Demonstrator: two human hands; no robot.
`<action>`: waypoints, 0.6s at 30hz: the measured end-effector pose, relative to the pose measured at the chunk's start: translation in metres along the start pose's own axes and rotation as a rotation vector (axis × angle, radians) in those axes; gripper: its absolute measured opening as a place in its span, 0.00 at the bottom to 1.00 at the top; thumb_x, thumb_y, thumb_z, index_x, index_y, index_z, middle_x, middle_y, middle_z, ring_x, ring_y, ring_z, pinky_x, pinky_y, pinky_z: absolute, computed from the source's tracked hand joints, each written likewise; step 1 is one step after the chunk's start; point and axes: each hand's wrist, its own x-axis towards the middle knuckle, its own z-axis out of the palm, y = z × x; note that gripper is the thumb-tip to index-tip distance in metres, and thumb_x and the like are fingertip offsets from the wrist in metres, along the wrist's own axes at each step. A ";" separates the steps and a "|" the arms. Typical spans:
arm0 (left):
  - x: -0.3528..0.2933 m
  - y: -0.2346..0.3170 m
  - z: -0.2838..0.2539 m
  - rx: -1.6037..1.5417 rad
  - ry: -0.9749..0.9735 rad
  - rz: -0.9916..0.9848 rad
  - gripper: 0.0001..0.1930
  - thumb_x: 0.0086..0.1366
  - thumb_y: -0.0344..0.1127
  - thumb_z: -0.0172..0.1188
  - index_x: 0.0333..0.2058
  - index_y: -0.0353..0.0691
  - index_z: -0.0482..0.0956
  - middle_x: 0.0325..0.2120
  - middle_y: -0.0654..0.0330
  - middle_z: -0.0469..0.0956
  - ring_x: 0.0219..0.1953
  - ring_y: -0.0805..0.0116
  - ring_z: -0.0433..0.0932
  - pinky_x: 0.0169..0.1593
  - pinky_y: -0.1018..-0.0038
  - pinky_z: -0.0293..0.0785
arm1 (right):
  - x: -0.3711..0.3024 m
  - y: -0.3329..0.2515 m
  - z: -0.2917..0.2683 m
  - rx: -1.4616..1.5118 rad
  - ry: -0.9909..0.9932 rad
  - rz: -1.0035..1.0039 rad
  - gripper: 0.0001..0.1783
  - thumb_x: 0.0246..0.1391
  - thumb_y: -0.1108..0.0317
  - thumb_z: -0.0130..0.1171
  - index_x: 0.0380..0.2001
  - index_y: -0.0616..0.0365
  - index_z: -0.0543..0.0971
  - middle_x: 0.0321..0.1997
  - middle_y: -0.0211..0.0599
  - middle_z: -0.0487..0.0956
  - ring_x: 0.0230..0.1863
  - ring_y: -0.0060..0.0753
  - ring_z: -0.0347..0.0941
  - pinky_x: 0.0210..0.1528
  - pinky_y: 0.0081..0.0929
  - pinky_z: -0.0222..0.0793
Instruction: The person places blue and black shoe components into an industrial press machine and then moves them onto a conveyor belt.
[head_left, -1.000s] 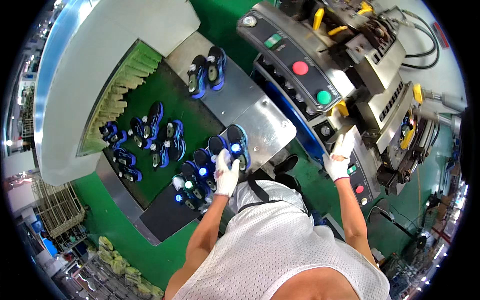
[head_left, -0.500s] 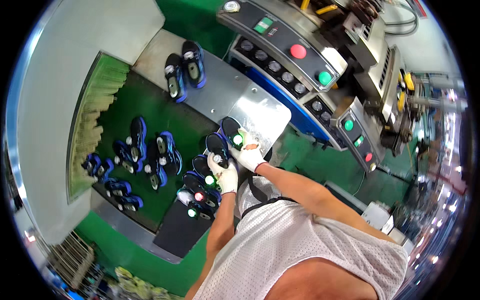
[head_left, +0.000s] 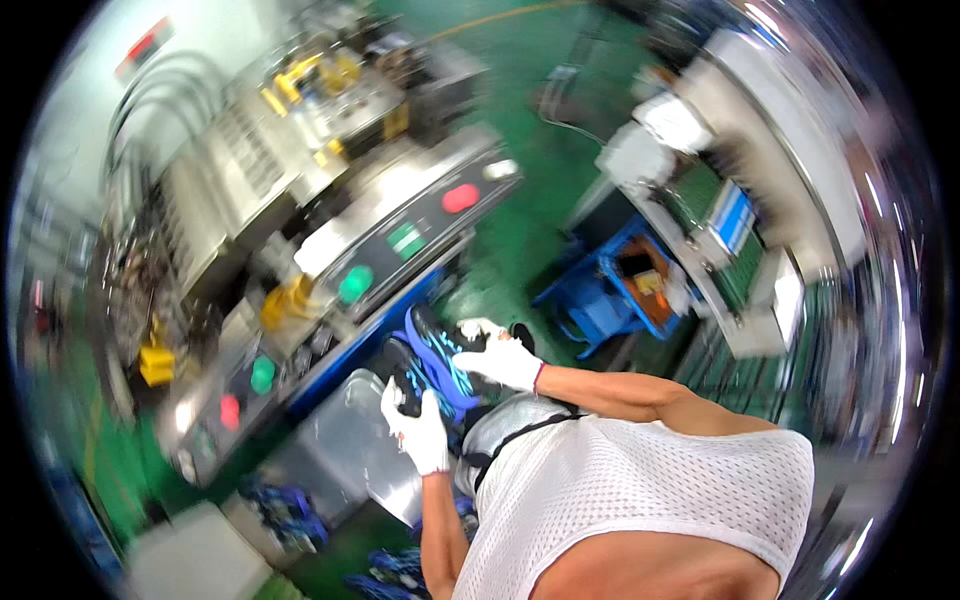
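Two black sneakers with blue-purple soles are held side by side in front of my waist. My left hand (head_left: 418, 432), in a white glove, grips the left sneaker (head_left: 402, 362) at its near end, thumb and fingers on either side. The right sneaker (head_left: 428, 332) is held by my right hand (head_left: 503, 362), also gloved, which wraps its right side. The soles touch or nearly touch between the hands. Motion smears the finer detail, and parts of both shoes are hidden behind the gloves.
Ahead left stands a machine with a control panel (head_left: 400, 240) of red and green buttons. A metal table (head_left: 345, 430) is at lower left, with more sneakers (head_left: 285, 515) beyond it. At right are a blue cart (head_left: 600, 305) and a conveyor-like machine (head_left: 790, 150).
My view has swung right, away from the table of shoes. Both hands have lifted two sneakers off the table's edge and carried them round with my body.
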 end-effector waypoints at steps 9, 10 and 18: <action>-0.036 0.203 0.247 -0.164 -0.925 0.289 0.34 0.60 0.23 0.64 0.66 0.31 0.65 0.58 0.50 0.73 0.57 0.64 0.75 0.63 0.67 0.70 | -0.112 0.129 -0.248 0.622 0.844 0.130 0.34 0.50 0.57 0.74 0.60 0.50 0.75 0.47 0.33 0.80 0.35 0.28 0.77 0.43 0.30 0.76; -0.041 0.221 0.279 -0.140 -0.995 0.254 0.34 0.61 0.24 0.65 0.66 0.31 0.65 0.59 0.48 0.72 0.58 0.62 0.75 0.63 0.67 0.71 | -0.121 0.149 -0.272 0.604 0.973 0.086 0.35 0.49 0.58 0.74 0.61 0.51 0.75 0.48 0.33 0.79 0.37 0.28 0.77 0.43 0.31 0.77; -0.078 0.336 0.571 -0.054 -1.078 0.922 0.37 0.64 0.36 0.64 0.68 0.28 0.60 0.64 0.35 0.67 0.66 0.41 0.68 0.69 0.59 0.64 | -0.139 0.202 -0.483 0.049 1.622 0.200 0.47 0.49 0.58 0.72 0.69 0.62 0.64 0.62 0.61 0.76 0.63 0.56 0.74 0.66 0.42 0.68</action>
